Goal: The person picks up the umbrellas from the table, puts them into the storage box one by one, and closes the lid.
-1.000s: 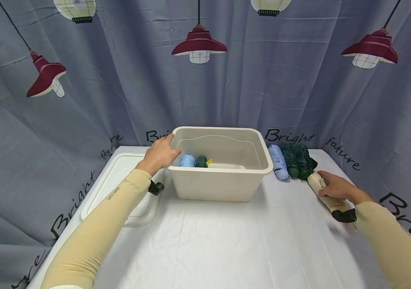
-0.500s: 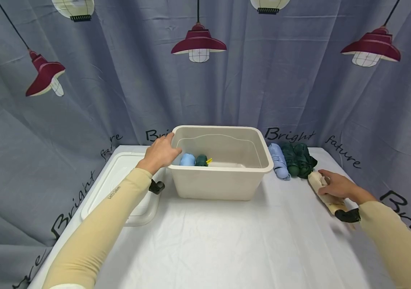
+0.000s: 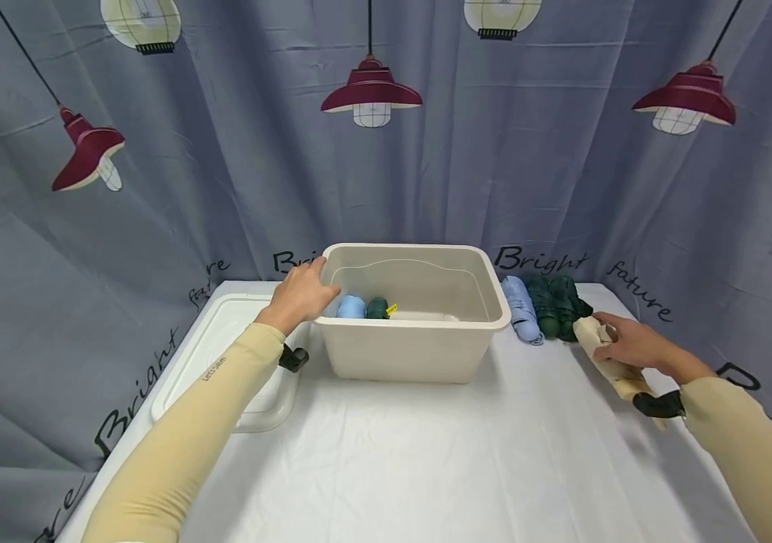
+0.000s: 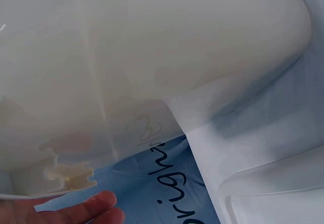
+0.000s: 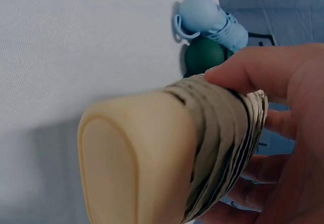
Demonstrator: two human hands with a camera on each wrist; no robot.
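Observation:
My left hand [image 3: 301,294] grips the left rim of an off-white plastic storage box [image 3: 406,348], its thumb at the inner side. A light blue umbrella [image 3: 351,306] and a dark green one [image 3: 377,308] with a yellow tag stick up inside; their lower parts are hidden. At the right, my right hand [image 3: 640,347] holds a folded beige umbrella [image 3: 606,351] round its pleated cloth, slightly above the table. The right wrist view shows its smooth beige end [image 5: 111,163] towards the camera. Beyond it lie a light blue umbrella [image 3: 523,309] and dark green umbrellas [image 3: 556,305].
A white lid [image 3: 226,320] lies on the table left of the box, partly under my left forearm. White cloth [image 3: 427,460] covers the table. A grey-blue curtain [image 3: 257,151] with printed lamps hangs close behind and at both sides.
My right hand has raised the beige umbrella a little off the table. My left hand stays on the box rim. The head view has tilted slightly.

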